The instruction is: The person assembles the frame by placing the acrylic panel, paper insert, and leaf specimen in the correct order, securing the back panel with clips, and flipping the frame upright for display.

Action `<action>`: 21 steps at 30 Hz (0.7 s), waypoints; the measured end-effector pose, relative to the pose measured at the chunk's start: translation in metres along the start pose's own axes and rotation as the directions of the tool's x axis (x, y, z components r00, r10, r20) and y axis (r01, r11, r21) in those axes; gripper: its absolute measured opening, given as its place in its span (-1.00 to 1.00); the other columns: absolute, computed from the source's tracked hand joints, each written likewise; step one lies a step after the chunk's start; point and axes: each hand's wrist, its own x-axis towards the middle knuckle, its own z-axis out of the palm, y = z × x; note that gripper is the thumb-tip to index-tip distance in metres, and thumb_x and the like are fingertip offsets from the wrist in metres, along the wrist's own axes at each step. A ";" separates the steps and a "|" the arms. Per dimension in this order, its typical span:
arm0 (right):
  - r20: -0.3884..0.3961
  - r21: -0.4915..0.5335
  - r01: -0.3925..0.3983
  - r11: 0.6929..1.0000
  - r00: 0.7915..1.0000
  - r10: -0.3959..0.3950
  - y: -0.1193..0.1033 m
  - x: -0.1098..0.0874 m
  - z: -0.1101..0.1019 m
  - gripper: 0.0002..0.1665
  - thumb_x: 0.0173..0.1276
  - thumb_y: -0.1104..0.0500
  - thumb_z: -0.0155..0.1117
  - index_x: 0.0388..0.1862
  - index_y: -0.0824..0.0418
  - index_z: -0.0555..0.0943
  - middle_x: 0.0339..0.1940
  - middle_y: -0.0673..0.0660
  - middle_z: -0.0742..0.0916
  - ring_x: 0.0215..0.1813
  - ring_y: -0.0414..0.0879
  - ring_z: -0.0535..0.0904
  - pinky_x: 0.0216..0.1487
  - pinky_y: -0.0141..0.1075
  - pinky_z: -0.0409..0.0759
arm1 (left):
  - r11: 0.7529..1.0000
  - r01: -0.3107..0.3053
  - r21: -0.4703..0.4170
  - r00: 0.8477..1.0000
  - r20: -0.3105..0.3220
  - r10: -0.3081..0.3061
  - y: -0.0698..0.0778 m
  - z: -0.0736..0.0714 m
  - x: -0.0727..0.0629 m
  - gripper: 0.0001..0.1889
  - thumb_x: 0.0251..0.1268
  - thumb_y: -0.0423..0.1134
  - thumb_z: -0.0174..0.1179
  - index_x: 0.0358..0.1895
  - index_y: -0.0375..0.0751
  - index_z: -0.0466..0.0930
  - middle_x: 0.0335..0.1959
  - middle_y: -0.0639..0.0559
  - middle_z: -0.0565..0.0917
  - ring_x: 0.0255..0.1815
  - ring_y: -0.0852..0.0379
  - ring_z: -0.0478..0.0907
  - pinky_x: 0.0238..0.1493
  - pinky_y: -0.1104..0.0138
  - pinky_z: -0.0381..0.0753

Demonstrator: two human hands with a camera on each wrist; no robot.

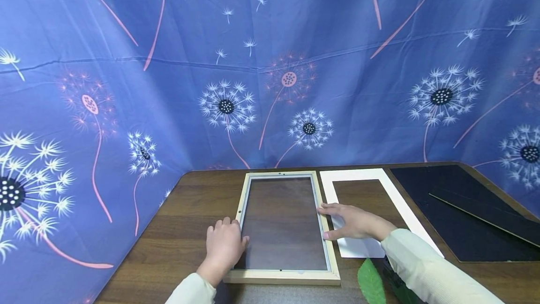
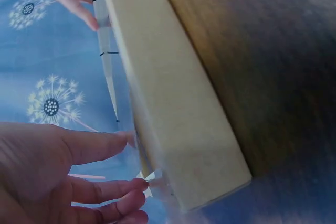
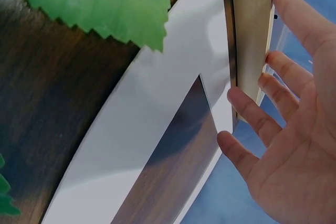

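I see wooden frame (image 1: 305, 277) flat on tabletop (image 1: 177, 231), just left of white mat (image 1: 403, 210) | left hand (image 1: 223, 244): grip loosely spread at its left side | right hand (image 1: 356, 222): grip spread, touching right side

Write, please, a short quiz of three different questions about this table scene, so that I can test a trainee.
1. True or false: in the head view, the white mat lies between the wooden frame and the black panel.
2. Choose one. The right hand touches:
A) the green leaf
B) the wooden frame
C) the black panel
3. Fill in: through the opening of the white mat, one sees the brown ____.

Key: 1. True. 2. B. 3. Table.
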 end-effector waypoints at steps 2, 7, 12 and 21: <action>-0.001 0.002 -0.003 1.000 1.000 0.003 -0.001 -0.001 0.000 -0.10 0.30 -0.12 0.48 0.50 0.25 0.41 0.57 0.34 0.30 0.52 0.50 0.11 0.37 0.46 0.13 | 1.000 -0.013 0.021 1.000 -0.014 0.013 0.000 0.002 -0.001 -0.57 0.06 -0.02 0.53 -0.29 -0.36 0.68 -0.41 -0.11 0.55 -0.29 -0.12 0.55 -0.25 0.04 0.49; -0.002 -0.006 -0.004 1.000 1.000 0.004 -0.001 -0.001 0.001 -0.10 0.30 -0.12 0.47 0.50 0.25 0.41 0.57 0.33 0.31 0.52 0.49 0.11 0.39 0.45 0.12 | 0.997 -0.041 0.072 0.997 -0.070 0.046 0.001 0.005 -0.003 -0.57 0.01 0.00 0.55 -0.31 -0.33 0.68 -0.41 -0.10 0.53 -0.30 -0.10 0.53 -0.27 0.06 0.48; -0.003 -0.007 0.007 1.000 1.000 -0.007 0.001 0.001 0.001 -0.10 0.30 -0.12 0.48 0.49 0.26 0.41 0.57 0.34 0.31 0.51 0.50 0.12 0.37 0.46 0.13 | 0.996 -0.034 0.088 0.995 -0.087 0.041 -0.002 0.007 -0.006 -0.50 -0.04 0.07 0.56 -0.29 -0.33 0.66 -0.39 -0.12 0.56 -0.28 -0.13 0.55 -0.27 0.05 0.48; -0.004 -0.010 0.013 1.000 1.000 -0.013 0.003 0.001 0.001 -0.09 0.30 -0.13 0.48 0.50 0.26 0.41 0.57 0.35 0.31 0.51 0.51 0.13 0.36 0.47 0.13 | 0.996 0.056 -0.074 0.998 0.033 -0.054 -0.017 0.014 -0.006 -0.30 -0.05 0.18 0.53 -0.07 -0.37 0.58 -0.33 -0.19 0.61 -0.25 -0.22 0.60 -0.28 -0.01 0.54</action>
